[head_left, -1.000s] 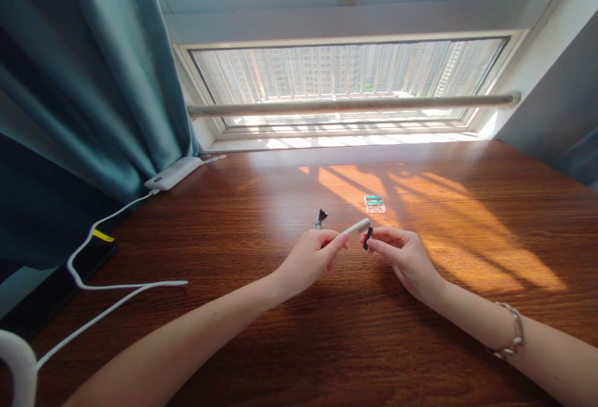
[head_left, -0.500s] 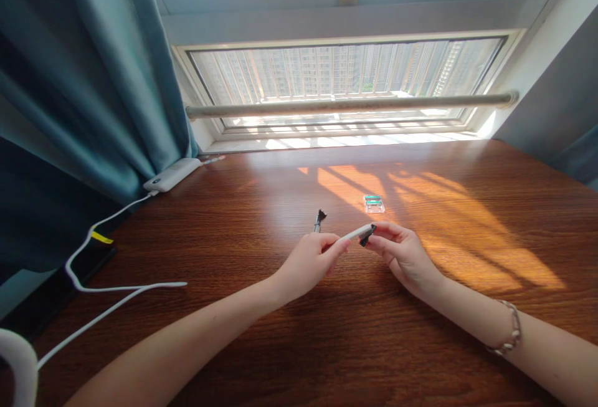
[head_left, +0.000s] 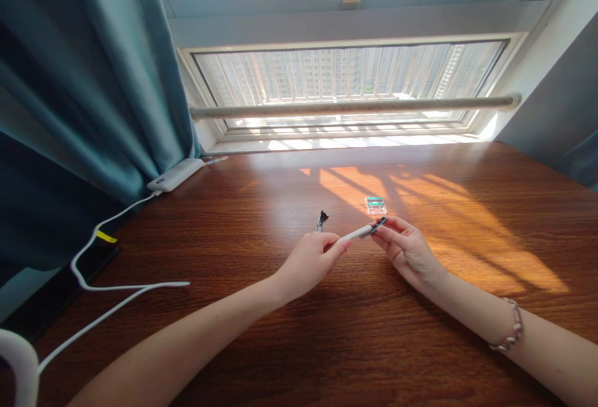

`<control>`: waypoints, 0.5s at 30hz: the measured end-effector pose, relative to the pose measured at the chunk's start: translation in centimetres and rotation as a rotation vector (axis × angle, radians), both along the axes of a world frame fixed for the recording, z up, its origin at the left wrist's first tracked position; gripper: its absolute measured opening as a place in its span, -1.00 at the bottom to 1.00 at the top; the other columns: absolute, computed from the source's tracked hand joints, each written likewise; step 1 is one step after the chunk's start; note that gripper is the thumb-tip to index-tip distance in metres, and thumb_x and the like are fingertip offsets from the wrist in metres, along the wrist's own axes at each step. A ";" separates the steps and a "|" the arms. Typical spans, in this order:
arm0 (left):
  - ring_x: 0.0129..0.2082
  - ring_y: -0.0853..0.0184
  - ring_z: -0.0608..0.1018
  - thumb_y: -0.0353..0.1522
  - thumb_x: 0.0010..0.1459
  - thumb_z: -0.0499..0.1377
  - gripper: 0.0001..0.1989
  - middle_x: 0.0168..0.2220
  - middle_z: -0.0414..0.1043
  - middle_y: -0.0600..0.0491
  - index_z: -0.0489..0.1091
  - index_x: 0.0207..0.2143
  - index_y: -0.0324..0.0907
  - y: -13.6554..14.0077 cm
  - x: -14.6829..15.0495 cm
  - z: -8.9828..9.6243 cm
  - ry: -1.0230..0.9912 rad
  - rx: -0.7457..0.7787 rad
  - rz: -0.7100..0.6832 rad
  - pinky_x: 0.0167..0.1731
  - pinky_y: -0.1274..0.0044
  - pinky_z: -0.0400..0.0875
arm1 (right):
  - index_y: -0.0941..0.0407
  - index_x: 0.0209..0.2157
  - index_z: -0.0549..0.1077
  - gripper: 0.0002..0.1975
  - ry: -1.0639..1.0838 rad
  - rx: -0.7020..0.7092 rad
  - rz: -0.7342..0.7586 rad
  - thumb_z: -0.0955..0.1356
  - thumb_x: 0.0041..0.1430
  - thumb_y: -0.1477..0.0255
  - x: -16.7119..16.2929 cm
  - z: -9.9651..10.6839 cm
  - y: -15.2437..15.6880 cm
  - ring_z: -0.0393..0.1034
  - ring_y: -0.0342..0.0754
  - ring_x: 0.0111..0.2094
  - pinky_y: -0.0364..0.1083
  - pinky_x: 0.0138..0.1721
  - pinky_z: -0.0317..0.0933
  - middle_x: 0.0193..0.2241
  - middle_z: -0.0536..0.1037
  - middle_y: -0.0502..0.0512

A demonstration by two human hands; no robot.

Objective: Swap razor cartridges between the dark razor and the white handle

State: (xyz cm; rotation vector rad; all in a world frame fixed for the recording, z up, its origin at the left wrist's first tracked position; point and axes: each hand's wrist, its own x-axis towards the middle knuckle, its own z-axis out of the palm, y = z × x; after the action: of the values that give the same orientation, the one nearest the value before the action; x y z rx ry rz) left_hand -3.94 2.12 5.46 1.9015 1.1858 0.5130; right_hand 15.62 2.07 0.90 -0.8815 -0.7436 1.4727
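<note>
My left hand [head_left: 306, 267] is closed around a slim white handle [head_left: 355, 233] that points up to the right. At its far end is a black comb-like piece [head_left: 377, 226] with fine teeth or bristles; I cannot tell its exact kind. My right hand [head_left: 408, 251] pinches the outer end of that piece between thumb and fingers. Just behind my left hand is a grey stem with a black forked head [head_left: 322, 219]; its lower part is hidden by the hand. A small clear plastic case [head_left: 375, 206] with green strips lies beyond my right hand.
The brown wooden table [head_left: 261, 344] runs back to the window sill. At the back left, a white power strip or adapter [head_left: 176, 175] lies by the blue curtain [head_left: 135, 83]. White cable [head_left: 126, 288] crosses the left side. A horizontal rail [head_left: 346, 108] spans the window.
The black piece has turned and now tilts up to the right, more in line with the white handle. My right hand has shifted slightly right; the left stays nearly in place.
</note>
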 end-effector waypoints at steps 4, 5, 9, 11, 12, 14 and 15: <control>-0.65 0.45 0.26 -0.09 0.13 -0.11 -0.53 -0.69 0.22 0.15 0.42 -0.41 -0.25 0.0 0.1 0.0 -0.046 -0.003 0.006 -0.61 0.61 0.09 | 0.09 -0.39 0.50 -0.82 -0.005 0.012 0.001 0.45 -0.15 0.49 -0.1 0.1 -0.1 0.42 -0.16 -0.29 -0.16 -0.15 0.26 -0.38 0.56 -0.01; -0.64 0.46 0.26 -0.10 0.14 -0.11 -0.53 -0.68 0.22 0.15 0.42 -0.41 -0.25 0.0 0.1 0.0 -0.063 -0.005 0.008 -0.60 0.61 0.09 | 0.09 -0.39 0.50 -0.82 -0.019 0.021 0.017 0.46 -0.16 0.49 -0.2 0.2 -0.2 0.42 -0.16 -0.29 -0.16 -0.16 0.26 -0.38 0.56 -0.01; -0.62 0.46 0.26 -0.10 0.14 -0.10 -0.55 -0.67 0.20 0.16 0.41 -0.39 -0.25 -0.1 0.4 0.1 -0.103 -0.022 -0.002 -0.59 0.62 0.10 | 0.10 -0.39 0.51 -0.80 -0.109 0.056 0.118 0.46 -0.18 0.47 -0.7 0.5 -0.9 0.42 -0.12 -0.33 -0.11 -0.21 0.27 -0.41 0.57 0.03; -0.62 0.47 0.24 -0.10 0.13 -0.09 -0.55 -0.66 0.18 0.16 0.41 -0.38 -0.26 -0.2 0.4 0.2 -0.102 -0.033 -0.021 -0.60 0.62 0.09 | 0.11 -0.38 0.51 -0.80 -0.134 0.075 0.156 0.46 -0.17 0.47 -0.9 0.6 -1.1 0.42 -0.10 -0.33 -0.09 -0.21 0.26 -0.41 0.57 0.04; -0.62 0.47 0.24 -0.10 0.13 -0.09 -0.55 -0.66 0.17 0.16 0.41 -0.38 -0.26 -0.3 0.4 0.3 -0.097 -0.035 -0.029 -0.60 0.62 0.08 | 0.11 -0.38 0.51 -0.80 -0.137 0.082 0.164 0.46 -0.17 0.47 -1.0 0.5 -1.1 0.42 -0.10 -0.33 -0.10 -0.20 0.26 -0.41 0.57 0.04; -0.63 0.47 0.22 -0.10 0.13 -0.09 -0.54 -0.66 0.15 0.17 0.42 -0.39 -0.25 -0.3 0.4 0.3 -0.080 -0.030 -0.037 -0.61 0.62 0.07 | 0.10 -0.39 0.51 -0.80 -0.130 0.080 0.153 0.46 -0.18 0.48 -0.9 0.4 -1.1 0.42 -0.11 -0.34 -0.10 -0.20 0.26 -0.42 0.57 0.02; -0.63 0.47 0.22 -0.10 0.13 -0.09 -0.54 -0.67 0.15 0.17 0.41 -0.40 -0.25 -0.3 0.4 0.3 -0.070 -0.023 -0.038 -0.62 0.62 0.06 | 0.09 -0.40 0.51 -0.79 -0.120 0.072 0.134 0.47 -0.19 0.48 -0.9 0.3 -1.1 0.43 -0.11 -0.35 -0.10 -0.21 0.27 -0.43 0.57 0.01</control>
State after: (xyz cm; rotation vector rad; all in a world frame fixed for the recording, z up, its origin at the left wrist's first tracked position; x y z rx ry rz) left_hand -3.53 1.78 5.75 1.8682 1.1039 0.5388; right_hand 14.73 1.00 1.24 -0.8848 -0.9547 1.5097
